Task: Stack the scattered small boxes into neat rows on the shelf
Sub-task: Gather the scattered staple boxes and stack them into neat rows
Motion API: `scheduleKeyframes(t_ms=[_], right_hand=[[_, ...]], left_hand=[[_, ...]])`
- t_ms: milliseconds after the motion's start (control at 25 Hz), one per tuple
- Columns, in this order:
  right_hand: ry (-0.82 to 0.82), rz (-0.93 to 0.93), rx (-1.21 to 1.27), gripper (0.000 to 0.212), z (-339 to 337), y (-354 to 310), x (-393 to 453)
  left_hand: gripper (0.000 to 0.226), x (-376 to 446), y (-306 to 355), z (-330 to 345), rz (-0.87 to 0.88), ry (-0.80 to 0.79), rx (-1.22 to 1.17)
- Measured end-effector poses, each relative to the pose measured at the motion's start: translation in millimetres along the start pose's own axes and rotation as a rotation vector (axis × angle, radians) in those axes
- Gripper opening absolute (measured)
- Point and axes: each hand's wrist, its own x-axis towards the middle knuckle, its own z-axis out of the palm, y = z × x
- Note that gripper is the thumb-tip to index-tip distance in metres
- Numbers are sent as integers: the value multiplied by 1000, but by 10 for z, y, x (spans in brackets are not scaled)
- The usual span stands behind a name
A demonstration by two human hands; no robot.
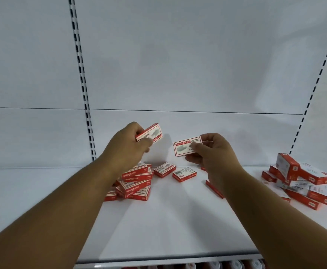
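Two small red-and-white boxes are held up in the air above the white shelf (pixel 178 230), in front of its back panel (pixel 178 55). The left hand (pixel 127 140) pinches the left box (pixel 150 135) by its near end, its long axis rising toward the upper right. The right hand (pixel 213 152) grips the right box (pixel 186 146) between thumb and fingers at its right end, printed face toward the camera, long axis nearly level — tipped up slightly to the right. The two boxes are apart, with a clear gap between them.

Below the left hand sits a loose heap of boxes (pixel 135 183), partly hidden by the forearm. Two single boxes (pixel 167 169) (pixel 184 174) lie flat just right of it, and another box (pixel 214 189) is mostly covered by the right wrist. A jumbled pile of boxes (pixel 302 183) lies near the shelf's right end. The middle and front of the shelf are open — bare white up to the front edge (pixel 158 261). Print on the boxes is too blurred to read.
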Motion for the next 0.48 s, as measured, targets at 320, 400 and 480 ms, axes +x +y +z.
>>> scheduleKeyframes(t_ms=[320,400,480], right_hand=[[-185,160,-264,12,944,68,-169],[-199,117,-475,16,1111,108,-158],[-209,1,-772,21,1217,135,-125]], left_hand=[[23,115,-656,-378,-328,-212,0],[26,113,-749,-371,-316,-282,76],[26,106,-816,-356,-299,-318,119]])
